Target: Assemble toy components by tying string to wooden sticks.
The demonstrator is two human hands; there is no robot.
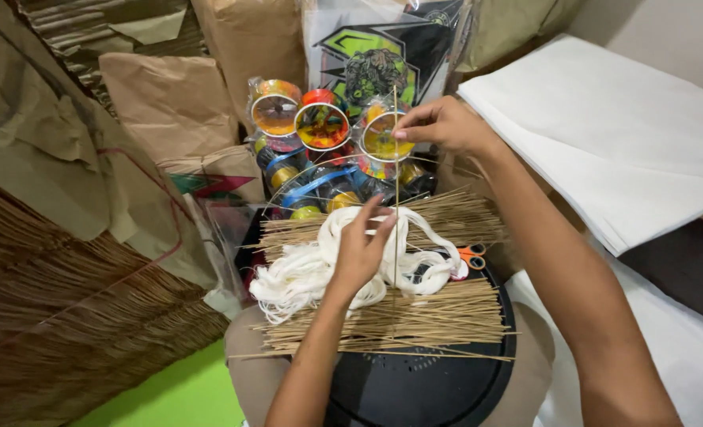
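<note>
My right hand [445, 125] pinches the upper part of a thin bamboo stick [396, 186] that stands nearly upright. My left hand [361, 249] holds the same stick lower down, fingers wrapped beside it, above a tangle of white string [304, 273]. Under the hands, two bundles of thin bamboo sticks [414, 316] lie across a round black tray [414, 379]. Orange-handled scissors [470, 255] lie at the right of the string.
Colourful string spools in clear wrap [320, 126] stand behind the tray. A stack of white paper [628, 134] lies at the right. Brown paper sheets [169, 103] and a large bundle of sticks [58, 292] fill the left. A printed kite [375, 55] leans at the back.
</note>
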